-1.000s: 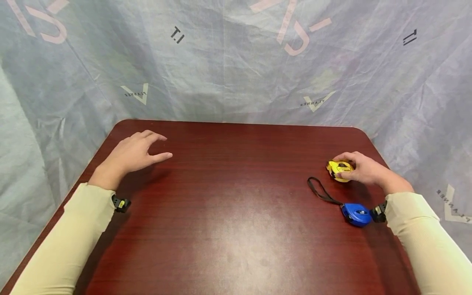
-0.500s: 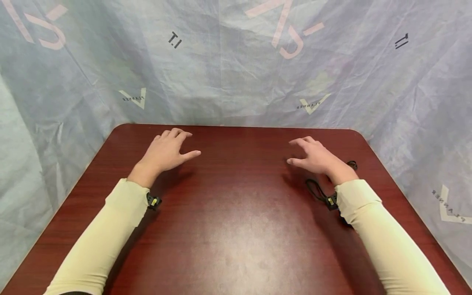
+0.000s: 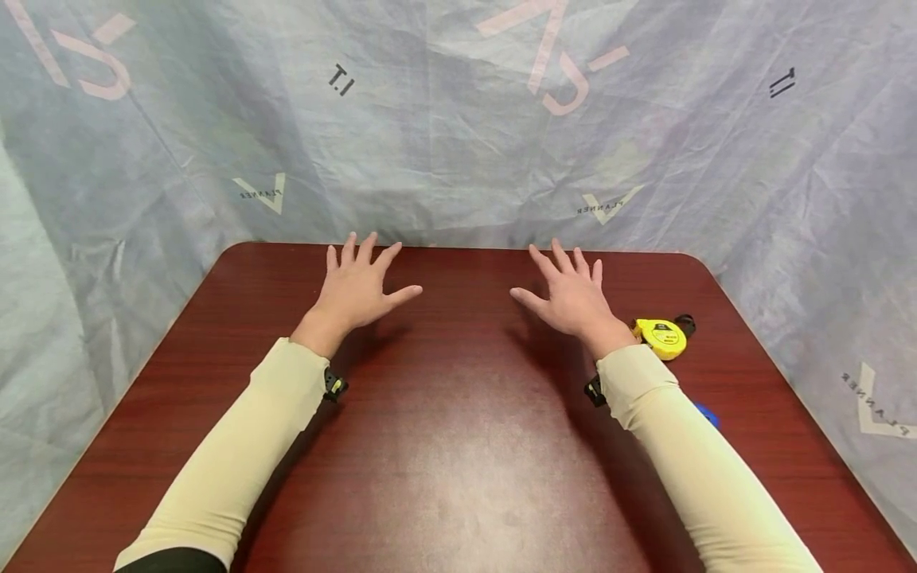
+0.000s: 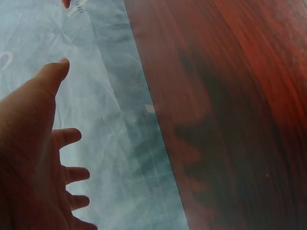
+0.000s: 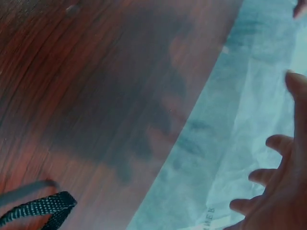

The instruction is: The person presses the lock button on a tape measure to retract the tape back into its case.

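In the head view my left hand [image 3: 354, 293] hovers over the far left part of the table with its fingers spread, holding nothing. Opposite it, my right hand [image 3: 573, 296] is held above the table, fingers spread as well and nothing in them. A yellow tape measure [image 3: 662, 338] lies just right of the right wrist, apart from the hand. Mostly hidden by the right sleeve, a blue tape measure [image 3: 707, 415] shows only a small part. A black woven strap [image 5: 60, 203] appears at the lower left of the right wrist view.
The dark red wooden table [image 3: 458, 382] has rounded far corners. Behind it hangs a grey printed cloth [image 3: 430, 143], which also drapes down both sides. Shadows of the hands fall on the tabletop.
My right hand has let go of the yellow tape measure and moved left. My left hand has moved right, toward the middle. Fingers of both hands have spread out.
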{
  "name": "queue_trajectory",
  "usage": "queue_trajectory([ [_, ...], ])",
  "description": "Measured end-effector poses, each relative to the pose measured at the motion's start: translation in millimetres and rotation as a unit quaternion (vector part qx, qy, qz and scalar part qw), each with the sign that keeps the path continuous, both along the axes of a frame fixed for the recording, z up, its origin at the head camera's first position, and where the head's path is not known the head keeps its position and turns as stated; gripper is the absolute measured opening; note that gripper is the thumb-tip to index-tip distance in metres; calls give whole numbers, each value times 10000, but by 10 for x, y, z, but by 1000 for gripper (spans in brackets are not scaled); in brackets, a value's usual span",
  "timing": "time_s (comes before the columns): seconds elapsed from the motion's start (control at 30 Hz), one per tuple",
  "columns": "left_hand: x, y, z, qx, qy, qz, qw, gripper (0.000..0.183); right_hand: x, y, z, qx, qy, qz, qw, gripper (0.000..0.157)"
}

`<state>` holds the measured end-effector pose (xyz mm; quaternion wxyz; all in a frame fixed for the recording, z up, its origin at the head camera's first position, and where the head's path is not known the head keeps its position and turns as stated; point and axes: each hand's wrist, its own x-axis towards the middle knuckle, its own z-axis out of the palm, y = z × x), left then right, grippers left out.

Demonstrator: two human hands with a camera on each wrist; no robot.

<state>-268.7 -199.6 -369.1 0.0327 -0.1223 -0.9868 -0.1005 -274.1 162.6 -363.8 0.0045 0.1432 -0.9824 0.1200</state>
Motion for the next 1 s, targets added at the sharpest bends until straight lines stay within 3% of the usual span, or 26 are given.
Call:
queue_trajectory([
  [0.3, 26, -31, 25, -256, -464, 240, 9983, 103, 39, -87, -45, 617, -165, -353, 9973, 105],
  [1.0, 40, -142, -22, -254, -498, 309, 9980, 106, 85, 137, -39, 603, -243, -377, 9972, 108],
])
